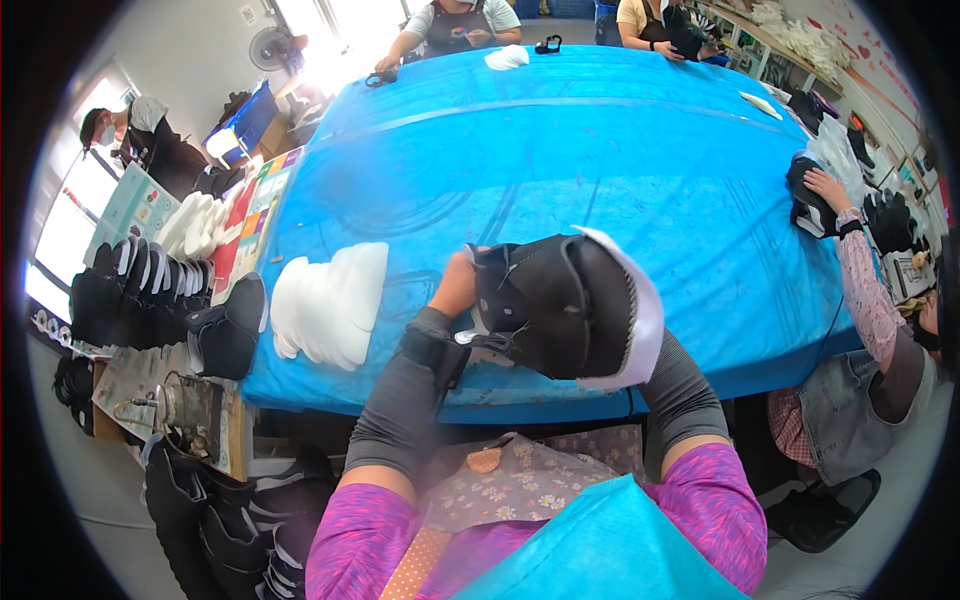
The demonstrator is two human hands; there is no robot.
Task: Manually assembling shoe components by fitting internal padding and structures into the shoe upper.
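Forearm angled inward, the left hand [457,283] clamps the boot [545,300] above the blue table [600,150], near side; the right hand's hidden grip I can't tell. A fan [272,48] stands past the table's far-left corner.

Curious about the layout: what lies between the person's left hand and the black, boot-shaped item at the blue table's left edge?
In the head view, overlapping flat white pads lie between the left hand and the boot-shaped item.

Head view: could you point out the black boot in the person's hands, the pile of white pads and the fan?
Black boot [545,305]: head view, on its dark upper.
White pads [328,305]: head view, middle of the pile's top.
Fan [270,48]: head view, on its round grille.
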